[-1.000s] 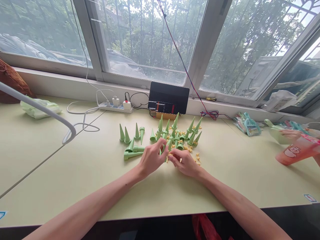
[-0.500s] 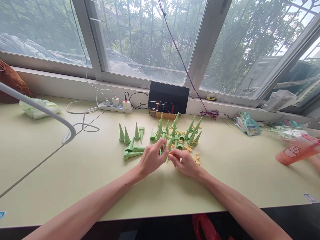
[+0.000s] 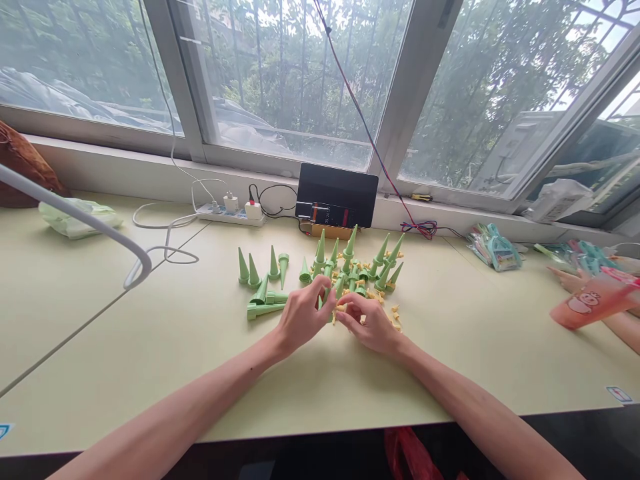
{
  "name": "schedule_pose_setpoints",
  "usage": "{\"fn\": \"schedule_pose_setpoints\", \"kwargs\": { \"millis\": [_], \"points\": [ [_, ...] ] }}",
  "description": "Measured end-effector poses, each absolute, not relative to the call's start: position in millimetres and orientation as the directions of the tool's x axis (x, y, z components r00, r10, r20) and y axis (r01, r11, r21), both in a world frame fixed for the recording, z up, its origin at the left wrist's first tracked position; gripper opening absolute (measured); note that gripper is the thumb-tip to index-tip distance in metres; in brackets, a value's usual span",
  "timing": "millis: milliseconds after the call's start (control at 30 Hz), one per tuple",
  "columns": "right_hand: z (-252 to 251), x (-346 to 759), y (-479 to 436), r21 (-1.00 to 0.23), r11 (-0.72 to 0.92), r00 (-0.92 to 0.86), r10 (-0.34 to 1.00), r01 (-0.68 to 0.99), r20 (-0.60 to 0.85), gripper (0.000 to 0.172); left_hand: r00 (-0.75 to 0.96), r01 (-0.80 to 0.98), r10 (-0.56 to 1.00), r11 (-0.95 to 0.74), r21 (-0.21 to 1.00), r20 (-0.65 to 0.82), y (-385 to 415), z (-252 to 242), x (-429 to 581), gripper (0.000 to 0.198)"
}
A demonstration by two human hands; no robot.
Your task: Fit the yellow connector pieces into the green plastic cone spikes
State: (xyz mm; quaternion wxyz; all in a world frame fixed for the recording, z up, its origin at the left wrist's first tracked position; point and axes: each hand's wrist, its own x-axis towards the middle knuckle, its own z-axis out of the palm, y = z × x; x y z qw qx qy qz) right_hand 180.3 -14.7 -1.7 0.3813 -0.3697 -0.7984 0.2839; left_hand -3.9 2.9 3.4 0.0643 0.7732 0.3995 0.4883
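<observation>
Several green cones (image 3: 349, 248) stand and lie in a cluster at the middle of the table, with small yellow pieces (image 3: 395, 313) scattered among them. My left hand (image 3: 307, 310) is closed around a green cone, mostly hidden by the fingers. Close beside it, my right hand (image 3: 367, 321) pinches a small yellow piece (image 3: 341, 308) near that cone. Left of my left hand, more green cones (image 3: 253, 272) stand upright and others (image 3: 265, 310) lie on their sides.
Behind the cones, a black tablet (image 3: 337, 190) leans near the window. A power strip (image 3: 231, 213) with cables lies left of it. At right are plastic packets (image 3: 495, 248), a pink drink cup (image 3: 584, 303) and another person's hand (image 3: 567, 279).
My right hand's fingers have shifted slightly around the yellow piece. My left hand has barely moved. The other person's hand now shows behind the cup at right.
</observation>
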Motion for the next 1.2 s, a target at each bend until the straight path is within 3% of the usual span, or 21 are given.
{"fn": "schedule_pose_setpoints", "kwargs": {
  "millis": [200, 433, 633, 833, 1200],
  "points": [
    [-5.4, 180.8, -13.3, -0.703, 0.587, -0.395, 0.803, 0.401, 0.446, 0.013, 0.205, 0.517, 0.735, -0.642, 0.566, 0.647, 2.9, 6.1, -4.1, 0.012],
    [-2.2, 180.5, -11.5, -0.722, 0.567, -0.269, 0.824, 0.397, 0.499, 0.018, 0.238, 0.301, 0.843, -0.537, 0.788, 0.483, 2.6, 17.0, -4.6, 0.026],
    [-1.7, 180.5, -12.2, -0.737, 0.552, -0.252, 0.834, 0.390, 0.491, 0.023, 0.371, 0.126, 0.877, -0.372, 0.920, 0.304, 10.0, 16.9, -9.7, 0.029],
    [-2.5, 181.5, -11.2, -0.742, 0.552, -0.263, 0.834, 0.381, 0.486, 0.020, 0.493, 0.103, 0.827, -0.364, 0.926, 0.270, 10.9, 21.6, -13.7, 0.026],
    [-7.2, 184.4, -7.2, -0.755, 0.558, -0.310, 0.827, 0.345, 0.469, 0.016, 0.552, 0.116, 0.777, -0.429, 0.896, 0.301, 12.3, 22.1, -17.2, 0.025]
  ]
}}
